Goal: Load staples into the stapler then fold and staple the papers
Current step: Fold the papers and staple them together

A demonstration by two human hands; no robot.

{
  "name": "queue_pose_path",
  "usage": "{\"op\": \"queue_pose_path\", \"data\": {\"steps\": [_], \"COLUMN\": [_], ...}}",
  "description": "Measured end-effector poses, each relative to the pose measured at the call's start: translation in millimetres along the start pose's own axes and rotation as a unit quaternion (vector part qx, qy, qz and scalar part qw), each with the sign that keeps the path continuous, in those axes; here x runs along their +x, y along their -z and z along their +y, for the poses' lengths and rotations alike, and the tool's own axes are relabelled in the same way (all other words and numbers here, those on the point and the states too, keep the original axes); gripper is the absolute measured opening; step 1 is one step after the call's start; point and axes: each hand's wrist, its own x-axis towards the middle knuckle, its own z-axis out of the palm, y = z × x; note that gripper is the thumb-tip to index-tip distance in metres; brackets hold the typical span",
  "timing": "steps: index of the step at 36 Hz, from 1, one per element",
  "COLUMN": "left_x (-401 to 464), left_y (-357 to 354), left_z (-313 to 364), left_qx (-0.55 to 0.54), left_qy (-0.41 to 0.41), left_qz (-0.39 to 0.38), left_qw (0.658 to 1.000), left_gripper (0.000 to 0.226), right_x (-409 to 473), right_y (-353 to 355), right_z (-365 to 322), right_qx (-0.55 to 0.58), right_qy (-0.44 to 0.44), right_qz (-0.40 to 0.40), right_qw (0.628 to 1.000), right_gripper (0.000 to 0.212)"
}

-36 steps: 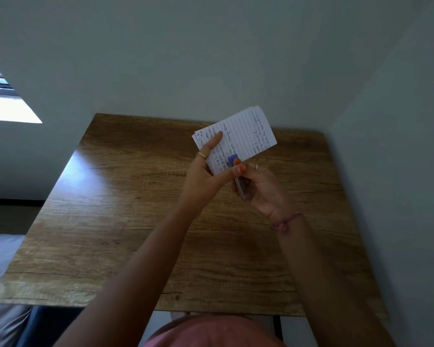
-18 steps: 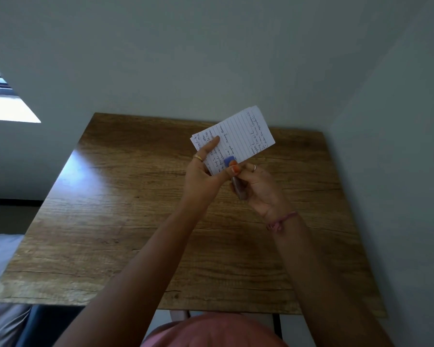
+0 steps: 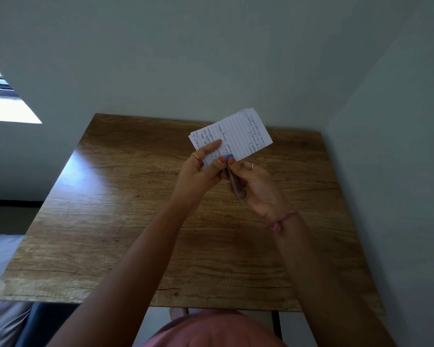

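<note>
A folded stack of lined, handwritten papers (image 3: 238,134) is held up above the wooden table (image 3: 135,221). My left hand (image 3: 203,171) pinches its lower left corner, index finger laid across the writing. My right hand (image 3: 257,189) grips a small stapler (image 3: 233,179) with a blue tip and a dark metal body. The stapler's blue tip sits on the papers' lower edge, between my two thumbs. Most of the stapler's body is hidden by my fingers.
The table stands in a corner, with a pale wall behind it and another on the right (image 3: 386,171). A window (image 3: 3,101) shows at the far left. Grey bedding (image 3: 0,259) lies left of the table's near edge.
Both hands and the papers have drifted slightly up and left. My right thumb has come up onto the stapler's blue tip, beside my left thumb.
</note>
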Motion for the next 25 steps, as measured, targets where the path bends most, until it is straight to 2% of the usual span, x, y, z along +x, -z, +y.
{"op": "queue_pose_path", "data": {"steps": [5, 11, 25], "left_x": [1, 2, 1], "left_y": [3, 8, 12], "left_z": [2, 6, 14], "left_qx": [-0.029, -0.022, 0.004], "left_qy": [0.0, -0.008, -0.028], "left_qz": [0.023, 0.041, 0.022], "left_qw": [0.999, 0.999, 0.999], "left_gripper": [0.034, 0.033, 0.036], "right_x": [1, 0, 3], "right_y": [5, 13, 12], "right_z": [-4, -13, -12], "right_qx": [0.041, 0.042, 0.066], "right_qy": [-0.001, 0.002, 0.003], "right_qz": [-0.045, -0.05, -0.039], "right_qw": [0.998, 0.998, 0.997], "right_gripper": [0.029, 0.044, 0.035]}}
